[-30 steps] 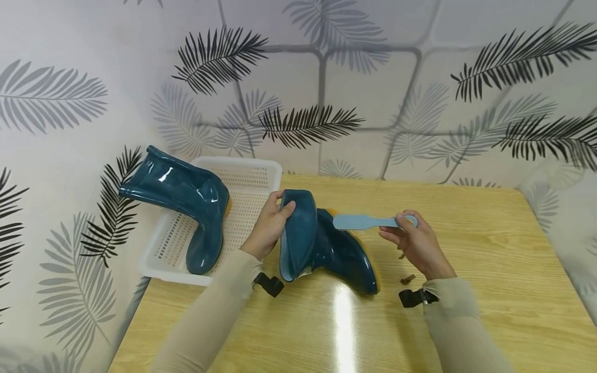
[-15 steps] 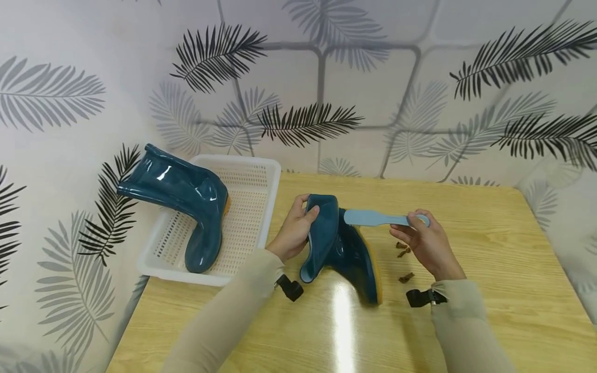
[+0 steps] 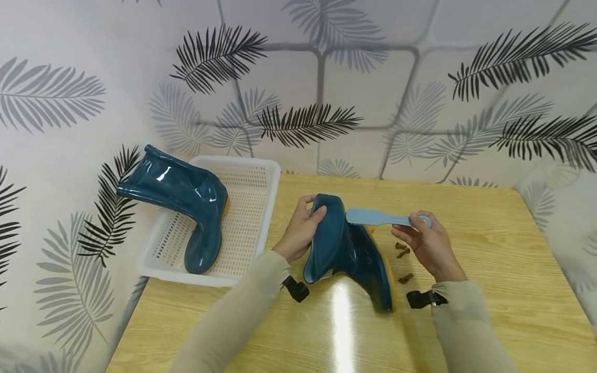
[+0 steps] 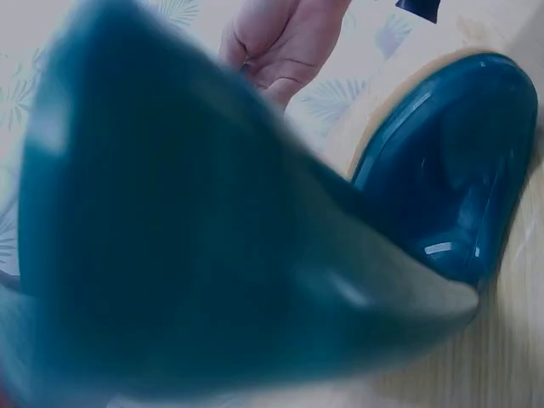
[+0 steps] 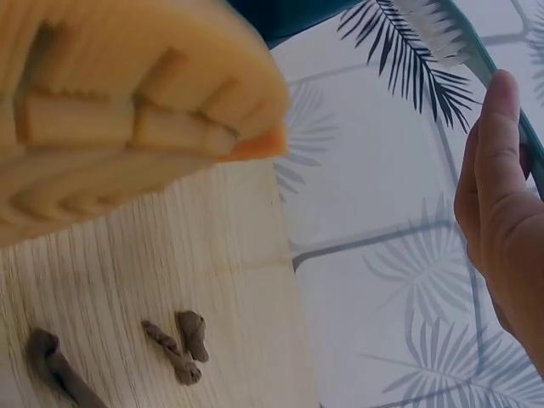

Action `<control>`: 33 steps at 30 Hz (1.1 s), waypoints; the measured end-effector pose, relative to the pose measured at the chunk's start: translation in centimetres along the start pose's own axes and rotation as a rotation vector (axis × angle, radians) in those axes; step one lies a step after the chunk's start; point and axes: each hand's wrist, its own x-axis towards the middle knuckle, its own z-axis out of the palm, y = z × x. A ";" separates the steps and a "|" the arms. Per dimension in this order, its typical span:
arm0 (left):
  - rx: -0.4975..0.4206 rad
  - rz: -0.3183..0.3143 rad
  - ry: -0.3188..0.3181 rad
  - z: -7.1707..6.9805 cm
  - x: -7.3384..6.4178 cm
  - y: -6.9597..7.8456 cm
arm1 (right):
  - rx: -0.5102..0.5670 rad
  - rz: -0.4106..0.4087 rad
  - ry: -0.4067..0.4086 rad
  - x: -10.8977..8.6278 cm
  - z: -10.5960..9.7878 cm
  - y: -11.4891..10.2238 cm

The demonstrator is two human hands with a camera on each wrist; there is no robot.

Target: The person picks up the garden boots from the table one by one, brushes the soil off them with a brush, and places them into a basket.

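Note:
My left hand [image 3: 300, 228] grips the dark teal rubber boot [image 3: 366, 254] by the top of its shaft, thumb on the outside. The boot leans over the table with its toe down to the right and its opening facing left. In the right wrist view its yellowish sole [image 5: 144, 119] shows deep treads. My right hand [image 3: 429, 246] holds a light blue brush [image 3: 366, 217] by the handle end. White bristles [image 5: 438, 32] show under its head, which lies right at the boot's shaft in the head view. The left wrist view is mostly filled by the blurred shaft.
On the left, a white perforated basket [image 3: 275, 186] holds a matching boot [image 3: 186, 191], whose shaft sticks out over the rim. Several small brown lumps [image 3: 406, 278] lie on the wooden table [image 3: 485, 248] between the held boot and my right hand. A patterned cloth covers the wall behind.
The boot has moved right with my left hand, and its toe has swung toward the table's front. My right hand has shifted slightly right with the brush.

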 end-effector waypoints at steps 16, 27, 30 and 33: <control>-0.086 -0.146 0.088 -5.1 -1.5 0.0 | -0.206 0.055 -0.118 1.5 2.7 3.0; -0.095 -0.149 0.122 -5.2 -1.5 0.1 | -0.535 0.070 -0.048 1.6 3.0 3.7; -0.080 -0.161 0.131 -5.3 -1.4 0.0 | -0.614 0.069 -0.040 1.4 2.8 3.3; -0.066 -0.175 0.137 -5.4 -1.4 0.0 | -0.628 0.079 -0.028 1.2 2.6 2.8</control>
